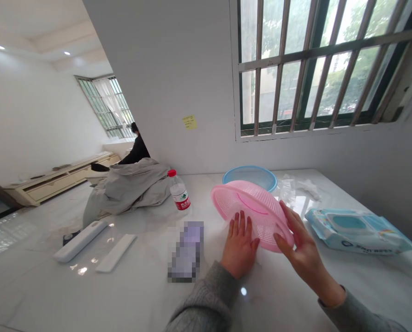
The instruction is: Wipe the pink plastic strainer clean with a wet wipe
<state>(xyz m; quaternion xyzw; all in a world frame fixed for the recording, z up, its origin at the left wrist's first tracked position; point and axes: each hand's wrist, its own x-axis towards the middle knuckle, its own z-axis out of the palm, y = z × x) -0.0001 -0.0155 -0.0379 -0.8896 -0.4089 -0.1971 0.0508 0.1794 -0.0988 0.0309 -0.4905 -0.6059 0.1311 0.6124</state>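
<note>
A pink plastic colander [254, 203] is tilted up on its side over the white marbled tabletop. My right hand [302, 251] grips its rim at the right, with the thumb on the near side and the fingers behind. Against the colander's lower left part lies my left hand [239, 246], its fingers stretched out and spread. A pale patch shows beside those fingertips; whether it is a wipe under the hand I cannot make out. Just behind the pink colander stands a blue mesh basket [250, 173], partly hidden by it.
A blue wipes pack [360, 233] lies at the right, with clear crumpled plastic [288, 190] behind it. To the left are a blurred-out purple phone-like object [188, 251], a red-capped bottle [180, 191], a long white case [81, 240], its lid-like strip [116, 252] and grey cloth [133, 186]. A person [139, 148] is beyond.
</note>
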